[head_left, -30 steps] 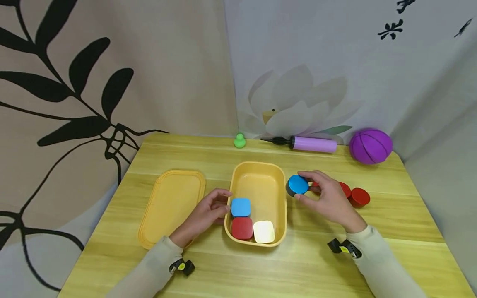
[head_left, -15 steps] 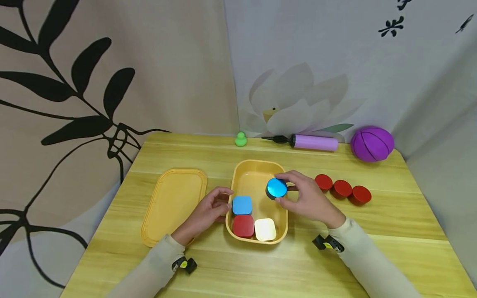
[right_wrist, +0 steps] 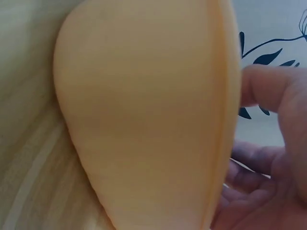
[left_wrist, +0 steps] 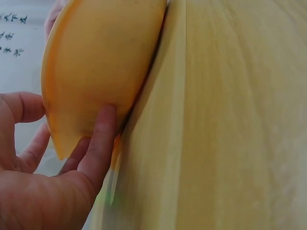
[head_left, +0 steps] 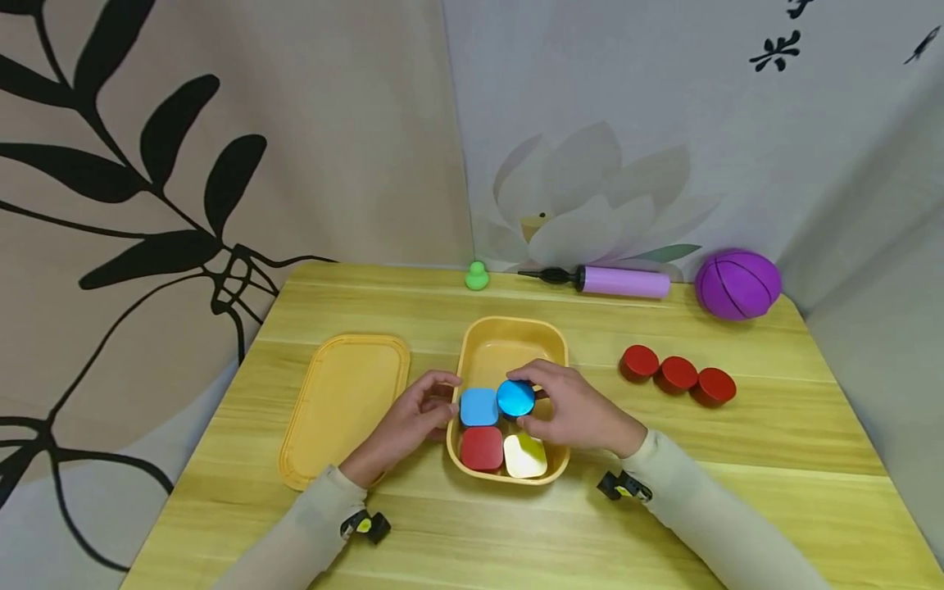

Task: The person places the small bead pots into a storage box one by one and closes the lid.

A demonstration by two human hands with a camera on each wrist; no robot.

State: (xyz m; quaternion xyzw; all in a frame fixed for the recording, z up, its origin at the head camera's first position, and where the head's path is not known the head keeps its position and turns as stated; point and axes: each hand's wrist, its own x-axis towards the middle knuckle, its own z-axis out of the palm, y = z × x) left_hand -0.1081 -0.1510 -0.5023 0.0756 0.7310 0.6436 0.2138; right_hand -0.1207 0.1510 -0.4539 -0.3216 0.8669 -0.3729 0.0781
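A yellow box [head_left: 516, 328] holds a blue square block [head_left: 479, 407], a red square block [head_left: 481, 448] and a pale yellow square block [head_left: 525, 456] in its near part. My left hand [head_left: 413, 418] grips the box's left side. In the left wrist view, fingertips meet the rim and one finger [left_wrist: 100, 139] lies along the outer wall. My right hand [head_left: 575, 410] reaches over the right rim and pinches a blue round block [head_left: 515, 398] between thumb and fingers, close beside the blue square. In the right wrist view, the box wall [right_wrist: 148, 115] hides the block.
Three red round blocks [head_left: 676, 374] stand in a row right of the box. A yellow lid [head_left: 347, 401] lies to the left. Along the back are a green gourd-shaped piece [head_left: 476, 276], a purple hand pump [head_left: 623, 282] and a purple ball [head_left: 738, 284].
My right hand has carried the blue round block leftward, from the table's right side over the rim and into the box beside the blue square. My left hand stays at the box.
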